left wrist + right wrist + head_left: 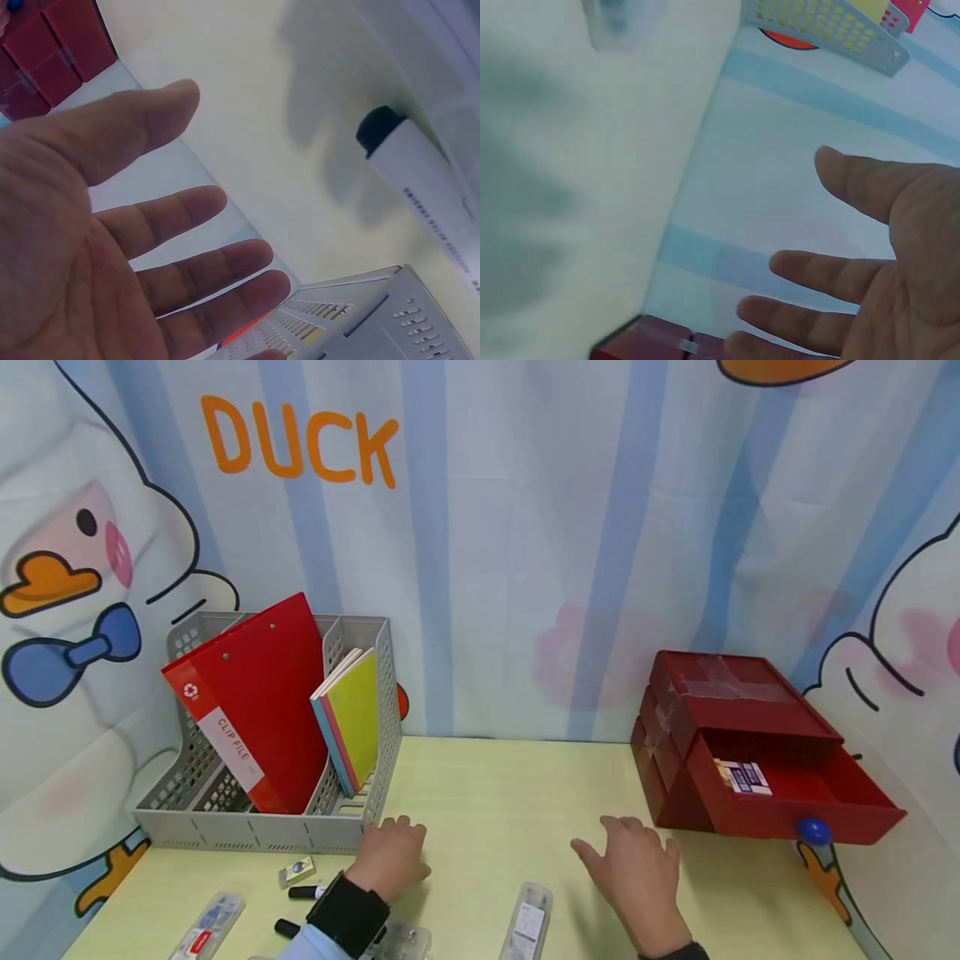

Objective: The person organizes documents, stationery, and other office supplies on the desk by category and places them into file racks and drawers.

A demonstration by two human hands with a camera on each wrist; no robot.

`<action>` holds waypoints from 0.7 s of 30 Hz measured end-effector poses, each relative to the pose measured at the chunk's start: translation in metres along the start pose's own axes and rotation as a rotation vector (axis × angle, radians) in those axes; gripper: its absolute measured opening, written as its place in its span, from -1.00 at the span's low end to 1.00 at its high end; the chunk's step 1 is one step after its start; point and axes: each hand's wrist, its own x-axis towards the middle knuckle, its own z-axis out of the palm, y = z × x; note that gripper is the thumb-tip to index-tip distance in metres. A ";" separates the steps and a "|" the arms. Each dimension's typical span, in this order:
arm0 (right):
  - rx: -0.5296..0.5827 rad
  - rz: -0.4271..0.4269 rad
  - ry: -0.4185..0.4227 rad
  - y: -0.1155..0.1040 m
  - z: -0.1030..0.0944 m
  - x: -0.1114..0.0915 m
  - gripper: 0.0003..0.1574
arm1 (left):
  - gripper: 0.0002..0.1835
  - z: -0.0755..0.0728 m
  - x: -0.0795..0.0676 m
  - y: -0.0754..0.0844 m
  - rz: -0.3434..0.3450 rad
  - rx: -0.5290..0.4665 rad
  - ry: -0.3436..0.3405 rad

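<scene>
My left hand (392, 858) hovers over the table by the front right corner of the grey file organizer (247, 833). In the left wrist view its fingers are spread and hold nothing, with a black-capped white marker (424, 184) lying beyond them. My right hand (636, 878) is above the table left of the red drawer box (742, 702), its fingers spread and holding nothing. A clear plastic case with a white label (527, 922) lies between the hands. The organizer holds a red clip file (262, 702) and several coloured notebooks (352, 710).
One drawer (810, 806) of the box is pulled out, with a small printed packet (742, 777) inside. At the front left lie an eraser (297, 872), a marker (303, 892) and a clear case (208, 927). A duck-print curtain (510, 552) hangs behind the table.
</scene>
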 end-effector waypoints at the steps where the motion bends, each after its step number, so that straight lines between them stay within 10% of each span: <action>1: 0.009 -0.001 -0.029 -0.001 0.004 -0.003 -0.31 | -0.59 0.000 0.000 -0.001 -0.003 -0.003 -0.009; 10: 0.062 0.000 -0.281 -0.010 0.025 -0.016 -0.29 | -0.61 -0.004 -0.007 -0.010 -0.009 -0.087 -0.044; 21: 0.051 0.005 -0.312 -0.014 0.032 -0.019 -0.32 | -0.70 -0.017 -0.022 -0.028 -0.129 -0.142 -0.129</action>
